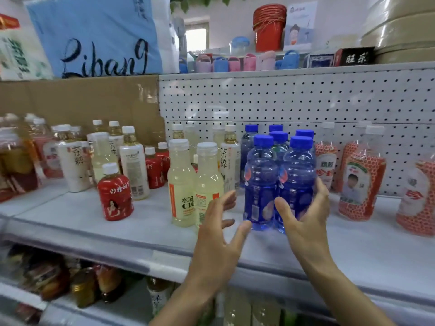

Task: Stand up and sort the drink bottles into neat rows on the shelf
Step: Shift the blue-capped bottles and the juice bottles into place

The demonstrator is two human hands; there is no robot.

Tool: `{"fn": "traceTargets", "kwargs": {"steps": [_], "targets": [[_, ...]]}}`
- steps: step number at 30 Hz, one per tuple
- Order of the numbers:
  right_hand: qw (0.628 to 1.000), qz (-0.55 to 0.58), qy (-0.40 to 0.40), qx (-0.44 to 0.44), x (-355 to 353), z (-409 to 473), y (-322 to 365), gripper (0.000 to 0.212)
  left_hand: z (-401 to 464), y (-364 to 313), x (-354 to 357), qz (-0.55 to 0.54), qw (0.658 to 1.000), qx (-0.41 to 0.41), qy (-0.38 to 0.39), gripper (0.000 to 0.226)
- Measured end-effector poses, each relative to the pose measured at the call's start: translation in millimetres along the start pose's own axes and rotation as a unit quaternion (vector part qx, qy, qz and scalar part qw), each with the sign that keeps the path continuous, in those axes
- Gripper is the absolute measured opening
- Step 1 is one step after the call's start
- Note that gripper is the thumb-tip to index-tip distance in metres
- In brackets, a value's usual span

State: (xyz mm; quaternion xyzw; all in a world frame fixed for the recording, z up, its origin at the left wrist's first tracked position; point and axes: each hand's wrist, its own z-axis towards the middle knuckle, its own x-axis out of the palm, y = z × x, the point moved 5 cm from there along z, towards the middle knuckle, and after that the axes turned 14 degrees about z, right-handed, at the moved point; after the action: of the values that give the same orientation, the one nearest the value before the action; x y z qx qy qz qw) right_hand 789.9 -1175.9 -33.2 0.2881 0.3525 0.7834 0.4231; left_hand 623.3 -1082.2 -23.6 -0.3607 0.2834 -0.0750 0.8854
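- I read the clear blue plastic bottles with blue screw caps (280, 175) as the cluster in hand: all upright, packed in two short rows on the grey shelf board (94, 229), mid-shelf, against the white pegboard back (294, 100).
- Right hand (306, 212) cups the front-right blue bottle, thumb across its face, fingers wrapped round its far right side; a loose clasp, not a lift as far as I can tell.
- Left hand (219, 231) hangs spread and empty just left of the cluster, touching nothing that I can see.
- Key relation: the cluster sits between both palms, long axes vertical; the right hand is nearer.
- The pale yellow juice bottles (195, 184) crowd the left hand's side.
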Motion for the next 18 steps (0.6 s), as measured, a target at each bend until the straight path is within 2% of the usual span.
{"fn": "traceTargets", "kwargs": {"steps": [4, 5, 7, 11, 13, 16, 18], "targets": [[0.991, -0.033, 0.017, -0.131, 38.0, -20.7, 33.5, 0.080, 7.8, 27.6, -54.7, 0.025, 0.993, 0.005, -0.116, 0.047], [0.989, -0.028, 0.044, -0.139, 52.2, -24.6, 36.7, 0.078, 13.8, 37.7, -63.0, 0.028, 0.990, 0.001, -0.135, 0.049], [0.989, -0.009, 0.107, -0.098, 82.5, -30.6, 39.0, 0.080, 28.5, 60.7, -72.6, 0.024, 0.989, -0.022, -0.142, 0.054], [0.990, -0.012, 0.133, 0.037, 123.6, -30.7, 24.7, 0.092, 59.7, 94.9, -73.3, 0.000, 0.997, -0.066, -0.038, 0.078], [0.988, -0.012, 0.132, 0.077, 135.3, -30.4, 16.1, 0.086, 72.9, 102.6, -70.6, -0.035, 0.997, -0.071, 0.019, 0.082], [0.988, -0.028, 0.113, 0.103, 145.9, -33.2, 7.7, 0.069, 87.9, 114.7, -67.8, -0.051, 0.995, -0.062, 0.055, 0.081], [0.989, -0.039, 0.094, 0.107, 150.5, -35.8, 7.0, 0.066, 90.6, 118.7, -69.3, -0.053, 0.995, -0.050, 0.071, 0.084]]}}
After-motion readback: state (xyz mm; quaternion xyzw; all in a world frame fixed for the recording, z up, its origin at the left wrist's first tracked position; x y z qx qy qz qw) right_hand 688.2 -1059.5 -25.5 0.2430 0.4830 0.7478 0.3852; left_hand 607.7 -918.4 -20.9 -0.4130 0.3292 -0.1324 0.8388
